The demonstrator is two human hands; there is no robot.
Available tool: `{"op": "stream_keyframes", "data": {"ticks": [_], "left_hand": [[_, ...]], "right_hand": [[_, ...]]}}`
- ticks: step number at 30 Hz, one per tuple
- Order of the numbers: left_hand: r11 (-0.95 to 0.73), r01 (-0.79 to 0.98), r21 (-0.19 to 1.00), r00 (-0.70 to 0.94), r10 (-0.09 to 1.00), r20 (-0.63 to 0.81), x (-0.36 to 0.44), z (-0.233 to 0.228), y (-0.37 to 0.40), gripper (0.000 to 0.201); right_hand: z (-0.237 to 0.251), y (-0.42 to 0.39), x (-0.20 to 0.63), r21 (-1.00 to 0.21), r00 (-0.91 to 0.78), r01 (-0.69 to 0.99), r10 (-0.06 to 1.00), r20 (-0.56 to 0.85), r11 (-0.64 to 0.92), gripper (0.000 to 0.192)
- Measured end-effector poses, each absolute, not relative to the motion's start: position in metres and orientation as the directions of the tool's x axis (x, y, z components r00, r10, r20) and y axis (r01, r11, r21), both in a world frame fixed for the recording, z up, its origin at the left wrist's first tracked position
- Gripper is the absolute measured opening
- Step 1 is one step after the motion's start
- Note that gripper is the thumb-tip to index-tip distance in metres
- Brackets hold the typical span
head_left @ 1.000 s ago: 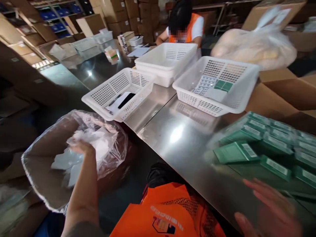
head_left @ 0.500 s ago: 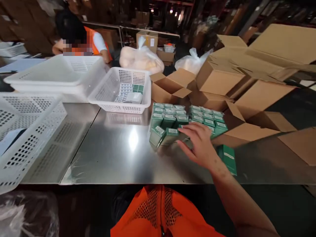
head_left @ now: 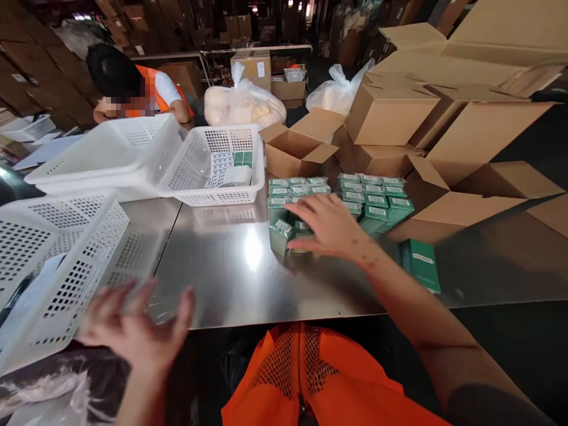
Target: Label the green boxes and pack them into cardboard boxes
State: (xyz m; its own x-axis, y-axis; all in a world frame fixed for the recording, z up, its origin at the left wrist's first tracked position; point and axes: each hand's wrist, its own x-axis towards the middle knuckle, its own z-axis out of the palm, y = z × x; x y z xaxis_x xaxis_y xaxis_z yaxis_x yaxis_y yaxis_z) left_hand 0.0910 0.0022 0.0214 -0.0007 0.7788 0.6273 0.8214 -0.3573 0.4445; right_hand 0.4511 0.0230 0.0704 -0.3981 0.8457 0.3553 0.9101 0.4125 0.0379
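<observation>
My right hand [head_left: 331, 228] reaches over the front of the left group of green boxes [head_left: 278, 202], fingers and thumb apart, partly hiding them. A tilted green box [head_left: 280, 236] stands at that group's front left corner, close to the fingertips. Whether the hand touches any box I cannot tell. My left hand [head_left: 137, 325], a little blurred, is raised with spread fingers and nothing in it, beside the near white basket [head_left: 84, 284]. To the right stands a second group of green boxes [head_left: 377, 211] with white barcode labels. One separate green box [head_left: 420, 264] lies farther right.
Another white basket [head_left: 222, 197] holds small cartons, next to stacked white tubs [head_left: 102, 171]. Open cardboard boxes [head_left: 297, 151] line the table's back and right. Behind them are tied plastic bags [head_left: 244, 103]. A person in an orange vest [head_left: 151, 89] sits across the table.
My left hand has come into view at lower left. My right hand has shifted left over the green boxes' front row. The camera view has turned slightly.
</observation>
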Motion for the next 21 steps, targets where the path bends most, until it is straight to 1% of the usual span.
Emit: {"op": "stream_keyframes", "data": {"ticks": [1, 2, 3, 4, 5, 7, 8, 10, 12, 13, 14, 15, 16, 17, 18, 19, 20, 21], "left_hand": [[-0.431, 0.842, 0.324, 0.097, 0.712, 0.695, 0.109, 0.025, 0.008, 0.059], [-0.561, 0.791, 0.244, 0.279, 0.686, 0.672, 0.13, 0.03, 0.016, 0.055], [-0.699, 0.681, 0.218, 0.487, 0.654, 0.579, 0.153, 0.037, 0.027, 0.054], [-0.8, 0.562, 0.211, 0.653, 0.586, 0.48, 0.177, 0.044, 0.039, 0.057], [-0.851, 0.476, 0.222, 0.747, 0.524, 0.409, 0.2, 0.051, 0.053, 0.062], [-0.911, 0.348, 0.222, 0.869, 0.402, 0.288, 0.241, 0.062, 0.081, 0.075], [-0.921, 0.322, 0.218, 0.904, 0.367, 0.219, 0.258, 0.065, 0.093, 0.077], [-0.928, 0.293, 0.231, 0.944, 0.32, 0.087, 0.281, 0.067, 0.11, 0.067], [-0.918, 0.291, 0.269, 0.951, 0.307, 0.021, 0.288, 0.064, 0.116, 0.05], [-0.907, 0.304, 0.291, 0.945, 0.325, 0.027, 0.286, 0.061, 0.115, 0.044], [-0.887, 0.337, 0.317, 0.926, 0.373, 0.059, 0.28, 0.059, 0.112, 0.039], [-0.85, 0.395, 0.35, 0.884, 0.455, 0.108, 0.271, 0.055, 0.107, 0.036], [-0.785, 0.476, 0.396, 0.805, 0.57, 0.162, 0.258, 0.051, 0.101, 0.035], [-0.682, 0.569, 0.459, 0.678, 0.706, 0.207, 0.243, 0.046, 0.094, 0.035], [-0.539, 0.653, 0.533, 0.5, 0.834, 0.231, 0.227, 0.04, 0.086, 0.036], [-0.368, 0.709, 0.602, 0.288, 0.93, 0.229, 0.21, 0.032, 0.078, 0.039], [-0.198, 0.73, 0.654, 0.08, 0.975, 0.207, 0.194, 0.023, 0.069, 0.042], [-0.052, 0.726, 0.685, -0.095, 0.98, 0.174, 0.18, 0.012, 0.06, 0.046]], "right_hand": [[0.076, 0.019, 0.466, 0.003, -0.376, 0.914, 0.845, 0.379, 0.406, 0.081], [0.08, 0.014, 0.481, -0.023, -0.355, 0.92, 0.854, 0.381, 0.392, 0.076], [0.084, 0.01, 0.496, -0.033, -0.341, 0.926, 0.87, 0.356, 0.377, 0.07], [0.085, 0.006, 0.509, -0.028, -0.342, 0.93, 0.888, 0.307, 0.367, 0.064], [0.085, 0.005, 0.518, -0.014, -0.352, 0.93, 0.902, 0.25, 0.367, 0.058], [0.081, 0.006, 0.528, 0.028, -0.376, 0.926, 0.912, 0.161, 0.377, 0.051], [0.078, 0.009, 0.528, 0.049, -0.383, 0.924, 0.913, 0.139, 0.38, 0.051], [0.074, 0.013, 0.522, 0.085, -0.389, 0.921, 0.913, 0.122, 0.38, 0.048], [0.073, 0.012, 0.511, 0.087, -0.386, 0.922, 0.912, 0.139, 0.377, 0.036], [0.073, 0.009, 0.505, 0.06, -0.374, 0.928, 0.912, 0.17, 0.369, 0.031], [0.073, 0.003, 0.5, 0.007, -0.344, 0.936, 0.913, 0.219, 0.351, 0.028], [0.073, -0.004, 0.494, -0.072, -0.291, 0.944, 0.915, 0.278, 0.322, 0.027], [0.07, -0.012, 0.489, -0.18, -0.2, 0.945, 0.919, 0.34, 0.273, 0.027], [0.065, -0.02, 0.484, -0.311, -0.077, 0.928, 0.921, 0.383, 0.207, 0.029], [0.058, -0.027, 0.478, -0.453, 0.06, 0.882, 0.919, 0.39, 0.134, 0.033], [0.048, -0.033, 0.472, -0.586, 0.188, 0.808, 0.914, 0.359, 0.064, 0.038], [0.037, -0.039, 0.466, -0.696, 0.288, 0.718, 0.911, 0.296, -0.001, 0.046], [0.024, -0.043, 0.459, -0.775, 0.352, 0.629, 0.911, 0.214, -0.061, 0.053]]}}
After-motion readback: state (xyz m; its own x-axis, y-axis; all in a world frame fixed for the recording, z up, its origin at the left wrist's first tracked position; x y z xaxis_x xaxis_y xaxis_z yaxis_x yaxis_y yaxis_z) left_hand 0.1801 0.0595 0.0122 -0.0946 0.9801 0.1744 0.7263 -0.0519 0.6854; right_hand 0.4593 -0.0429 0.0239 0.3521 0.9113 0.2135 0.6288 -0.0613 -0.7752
